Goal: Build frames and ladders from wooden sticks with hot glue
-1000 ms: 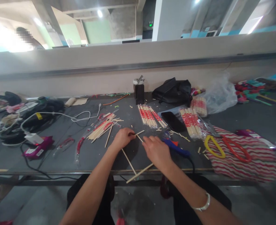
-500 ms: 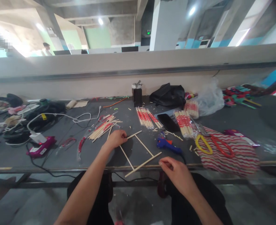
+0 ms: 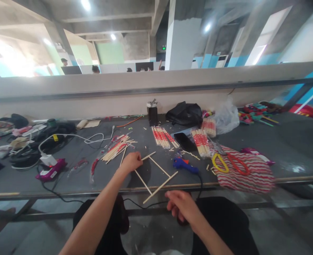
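Observation:
A four-sided frame of thin wooden chopsticks [image 3: 162, 186] tilts over the table's front edge. My left hand [image 3: 131, 162] is closed on its far stick, near the left corner; the fingertips are partly hidden. Below and to the right of the near stick is my right hand [image 3: 182, 205], apart from the frame, with its fingers loosely bent, spread and holding nothing. A blue glue gun [image 3: 185, 165] lies on the table right of the frame, its cord hanging over the edge. Left of the frame is a pile of loose chopsticks [image 3: 116, 150].
Packed chopsticks [image 3: 160, 137] and a black phone [image 3: 185, 141] lie beyond the glue gun. Scissors [image 3: 231, 163] rest on a striped cloth [image 3: 246, 180] at right. A white charger [image 3: 48, 159] sits on a purple pack [image 3: 51, 170] at left. A dark cup [image 3: 152, 115] stands behind.
My right hand has moved left and down, away from the near stick's right end, and its fingers have spread. My left hand keeps hold of the frame. The camera view has tilted up slightly.

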The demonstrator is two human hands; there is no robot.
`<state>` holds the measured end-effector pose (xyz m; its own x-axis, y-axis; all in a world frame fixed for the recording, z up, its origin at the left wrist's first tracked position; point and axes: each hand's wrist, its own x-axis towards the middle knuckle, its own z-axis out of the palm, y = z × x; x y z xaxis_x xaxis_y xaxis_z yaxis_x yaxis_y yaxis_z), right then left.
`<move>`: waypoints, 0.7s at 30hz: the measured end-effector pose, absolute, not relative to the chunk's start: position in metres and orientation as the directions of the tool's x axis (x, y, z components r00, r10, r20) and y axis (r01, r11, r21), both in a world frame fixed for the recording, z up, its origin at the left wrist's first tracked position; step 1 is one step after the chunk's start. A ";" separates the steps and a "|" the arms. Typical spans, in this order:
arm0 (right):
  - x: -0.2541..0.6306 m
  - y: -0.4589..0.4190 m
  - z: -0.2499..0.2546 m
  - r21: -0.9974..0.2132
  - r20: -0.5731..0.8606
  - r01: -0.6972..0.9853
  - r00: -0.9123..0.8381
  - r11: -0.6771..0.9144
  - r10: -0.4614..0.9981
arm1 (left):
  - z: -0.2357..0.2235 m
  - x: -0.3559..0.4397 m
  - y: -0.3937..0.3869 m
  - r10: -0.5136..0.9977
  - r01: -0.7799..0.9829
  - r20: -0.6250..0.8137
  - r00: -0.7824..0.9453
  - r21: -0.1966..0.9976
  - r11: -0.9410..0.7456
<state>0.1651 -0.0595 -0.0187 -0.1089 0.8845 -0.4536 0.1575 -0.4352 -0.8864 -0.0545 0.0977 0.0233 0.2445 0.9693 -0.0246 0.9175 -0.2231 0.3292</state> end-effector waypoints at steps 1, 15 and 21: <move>0.161 -0.062 -0.019 -0.880 -0.474 0.101 -0.137 -0.463 0.870 | 0.024 -0.056 0.096 0.971 0.917 -0.037 0.238 0.338 -0.212; 0.144 -0.035 -0.009 -0.777 -0.221 0.612 -0.041 -0.150 0.974 | 0.032 -0.065 0.036 0.999 0.985 -0.050 0.003 0.173 0.006; 0.151 -0.006 0.007 -0.601 -0.159 0.797 -0.053 -0.054 0.986 | 0.031 -0.062 0.031 0.997 0.990 -0.045 -0.064 0.121 0.069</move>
<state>0.1507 -0.0063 0.0073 -0.0528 0.9858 -0.1594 0.7975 -0.0544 -0.6009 -0.0624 0.0309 0.0312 -0.0637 0.9969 -0.0451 0.9902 0.0688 0.1215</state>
